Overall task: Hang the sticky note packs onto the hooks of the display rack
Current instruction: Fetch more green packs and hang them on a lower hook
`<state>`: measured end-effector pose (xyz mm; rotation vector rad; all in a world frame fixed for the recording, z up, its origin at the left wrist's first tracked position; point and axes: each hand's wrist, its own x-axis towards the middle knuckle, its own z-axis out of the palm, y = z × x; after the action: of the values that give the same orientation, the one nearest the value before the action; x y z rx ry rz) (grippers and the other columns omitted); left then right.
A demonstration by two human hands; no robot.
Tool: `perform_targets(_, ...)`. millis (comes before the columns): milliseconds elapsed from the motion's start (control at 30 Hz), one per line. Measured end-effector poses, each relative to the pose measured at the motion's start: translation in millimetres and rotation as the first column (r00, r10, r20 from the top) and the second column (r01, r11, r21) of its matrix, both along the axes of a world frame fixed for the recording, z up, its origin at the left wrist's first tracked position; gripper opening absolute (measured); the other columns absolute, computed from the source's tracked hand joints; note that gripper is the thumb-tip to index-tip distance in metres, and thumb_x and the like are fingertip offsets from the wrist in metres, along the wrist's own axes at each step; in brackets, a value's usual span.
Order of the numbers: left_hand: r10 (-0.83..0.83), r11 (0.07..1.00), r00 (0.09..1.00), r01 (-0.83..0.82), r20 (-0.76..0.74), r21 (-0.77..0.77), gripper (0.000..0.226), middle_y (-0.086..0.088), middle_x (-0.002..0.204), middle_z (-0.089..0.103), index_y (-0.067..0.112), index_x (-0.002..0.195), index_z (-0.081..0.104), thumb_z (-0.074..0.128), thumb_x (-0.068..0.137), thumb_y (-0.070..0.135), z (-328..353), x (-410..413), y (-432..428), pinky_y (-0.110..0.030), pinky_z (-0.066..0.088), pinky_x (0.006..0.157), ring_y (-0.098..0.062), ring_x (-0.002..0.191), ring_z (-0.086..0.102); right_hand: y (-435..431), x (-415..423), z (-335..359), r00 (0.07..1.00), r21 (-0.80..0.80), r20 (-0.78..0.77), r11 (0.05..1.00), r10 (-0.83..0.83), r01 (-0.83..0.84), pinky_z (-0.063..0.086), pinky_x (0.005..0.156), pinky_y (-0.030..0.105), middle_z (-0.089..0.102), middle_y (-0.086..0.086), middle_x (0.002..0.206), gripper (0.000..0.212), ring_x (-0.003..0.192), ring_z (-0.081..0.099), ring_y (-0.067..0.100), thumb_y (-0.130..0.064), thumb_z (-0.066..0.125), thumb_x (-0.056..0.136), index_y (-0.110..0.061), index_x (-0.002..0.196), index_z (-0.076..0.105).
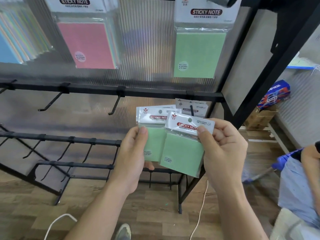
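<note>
Two hands are raised before the display rack (110,91). The left hand (133,153) grips a stack of green sticky note packs (153,146); the right hand (223,149) pinches the front pack (183,153) by its header.

Single head-worn wide-angle view, looking forward and down.

The camera sits above and behind the left hand (133,153) and right hand (225,148), near enough that both forearms run in from the bottom edge. The sticky note packs (183,153) the hands hold sit just below frame centre. The view faces the display rack (155,93), whose bars and hooks lie just beyond and left of the hands. The wooden floor (97,210) shows beneath the hands. Straight bars bow toward the frame edges.
</note>
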<state>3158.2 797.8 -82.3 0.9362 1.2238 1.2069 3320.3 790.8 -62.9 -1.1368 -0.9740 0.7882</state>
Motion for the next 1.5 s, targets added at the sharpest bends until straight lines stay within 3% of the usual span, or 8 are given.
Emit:
perform_targets(267, 0.071, 0.996, 0.997, -0.071, 0.017, -0.049, 0.025, 0.006, 0.082, 0.071, 0.021, 0.103, 0.061, 0.042, 0.102, 0.036, -3, -4, -1, -0.021, 0.037, 0.035, -0.006, 0.06, 0.06, -16, -10, -9, 0.98, 0.136, 0.091, 0.977, -0.179, 0.165, 0.055, 0.059, 0.026, 0.074, -0.003, 0.082, 0.011, 0.075, 0.071, 0.014, -0.013, 0.064, 0.086, -0.018, 0.095, 0.061)
perform_targets(433, 0.059, 0.996, 0.998, -0.057, 0.021, -0.068, 0.024, 0.005, 0.084, 0.072, 0.023, 0.102, 0.061, 0.043, 0.101, 0.037, -8, 1, 1, -0.021, 0.036, 0.035, -0.006, 0.061, 0.061, -21, 0, -18, 0.978, 0.065, 0.097, 0.982, -0.184, 0.178, 0.05, 0.051, 0.018, 0.072, -0.01, 0.072, 0.027, 0.063, 0.068, 0.008, -0.005, 0.065, 0.088, -0.025, 0.103, 0.056)
perform_targets(600, 0.003, 0.997, 1.0, -0.002, 0.02, -0.072, 0.025, 0.005, 0.088, 0.072, 0.023, 0.105, 0.061, 0.042, 0.1, 0.039, -11, 8, 3, -0.021, 0.036, 0.036, -0.006, 0.065, 0.063, -21, 9, -30, 0.961, 0.057, 0.195, 0.98, -0.197, 0.19, 0.044, 0.045, 0.04, 0.065, 0.013, 0.066, 0.027, 0.055, 0.053, 0.04, -0.015, 0.06, 0.086, -0.04, 0.095, 0.053)
perform_targets(667, -0.01, 0.997, 1.0, 0.012, 0.023, -0.072, 0.026, 0.006, 0.088, 0.072, 0.023, 0.106, 0.061, 0.042, 0.1, 0.04, -12, 11, 4, -0.022, 0.036, 0.036, -0.006, 0.065, 0.063, -19, 12, -36, 0.939, 0.066, 0.266, 0.976, -0.216, 0.206, 0.04, 0.045, 0.033, 0.063, 0.007, 0.063, 0.024, 0.051, 0.051, 0.031, -0.016, 0.058, 0.084, -0.04, 0.085, 0.056)
perform_targets(733, -0.009, 0.997, 1.0, 0.011, 0.025, -0.073, 0.025, 0.007, 0.085, 0.072, 0.023, 0.105, 0.061, 0.042, 0.1, 0.039, -13, 13, 5, -0.022, 0.036, 0.036, -0.005, 0.063, 0.062, -16, 14, -39, 0.919, 0.072, 0.325, 0.974, -0.225, 0.213, 0.037, 0.047, 0.016, 0.064, -0.011, 0.065, 0.028, 0.049, 0.051, 0.008, -0.011, 0.057, 0.081, -0.038, 0.075, 0.06)
perform_targets(800, -0.007, 0.997, 1.0, 0.009, 0.025, -0.075, 0.025, 0.006, 0.085, 0.071, 0.023, 0.105, 0.061, 0.042, 0.1, 0.039, -14, 14, 7, -0.022, 0.036, 0.035, -0.005, 0.063, 0.062, -14, 14, -41, 0.911, 0.059, 0.352, 0.977, -0.214, 0.207, 0.035, 0.05, 0.007, 0.064, -0.024, 0.069, 0.03, 0.055, 0.055, -0.001, -0.006, 0.055, 0.078, -0.035, 0.073, 0.063)
perform_targets(1100, 0.032, 0.995, 0.999, -0.032, -0.003, -0.098, 0.022, 0.011, 0.081, 0.071, 0.027, 0.102, 0.061, 0.042, 0.1, 0.04, -14, 14, 12, -0.021, 0.036, 0.037, -0.003, 0.063, 0.062, -7, 18, -46, 0.919, 0.125, 0.339, 0.977, -0.203, 0.17, 0.035, 0.05, 0.009, 0.064, -0.023, 0.066, 0.021, 0.052, 0.052, 0.0, -0.021, 0.049, 0.072, -0.035, 0.07, 0.066)
perform_targets(1500, 0.069, 0.993, 0.997, -0.073, -0.044, -0.097, 0.022, 0.005, 0.09, 0.071, 0.027, 0.101, 0.061, 0.043, 0.1, 0.04, -16, 14, 20, -0.022, 0.036, 0.037, -0.011, 0.071, 0.063, 19, 22, -56, 0.856, 0.03, 0.49, 0.985, -0.165, 0.172, 0.047, 0.065, 0.015, 0.067, -0.02, 0.079, 0.028, 0.073, 0.064, 0.004, -0.011, 0.053, 0.085, -0.033, 0.087, 0.069)
